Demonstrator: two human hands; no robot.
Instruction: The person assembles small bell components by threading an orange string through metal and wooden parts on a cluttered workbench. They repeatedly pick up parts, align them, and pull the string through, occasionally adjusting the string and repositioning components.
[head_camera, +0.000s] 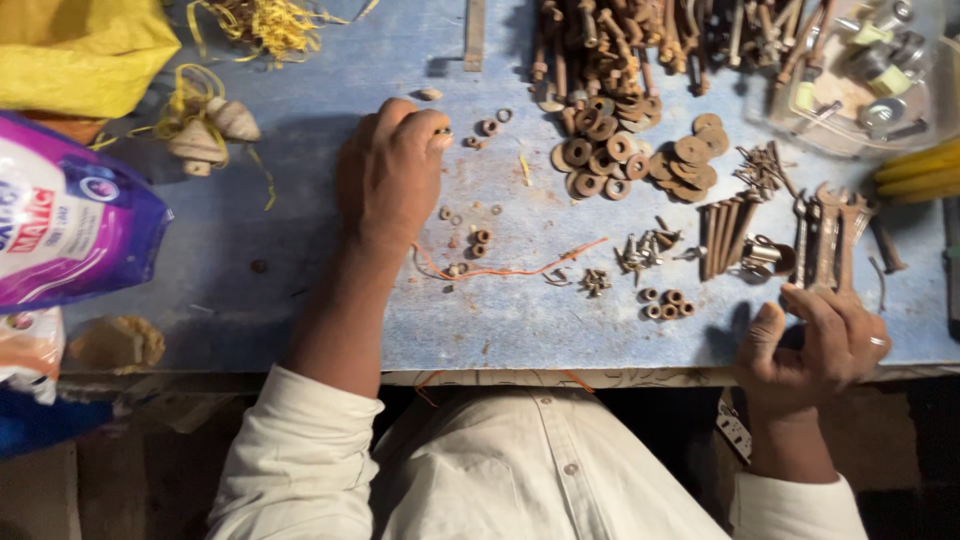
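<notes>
Pinching, seemingly, a small rusty nut (443, 131) at left hand (392, 175) fingertips.

Left hand (392, 175) rests on the blue desk (300, 250), fingertips pinching a small rusty nut (443, 131). Right hand (815, 345) grips the desk's near edge beside rusty spanners (828, 240). Washers (600, 155), bolts (600, 50) and nails (725, 235) lie sorted between.

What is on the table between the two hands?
In the head view, between the left hand and the right hand lie an orange wire, small rusty nuts and little screws on the blue table.
</notes>
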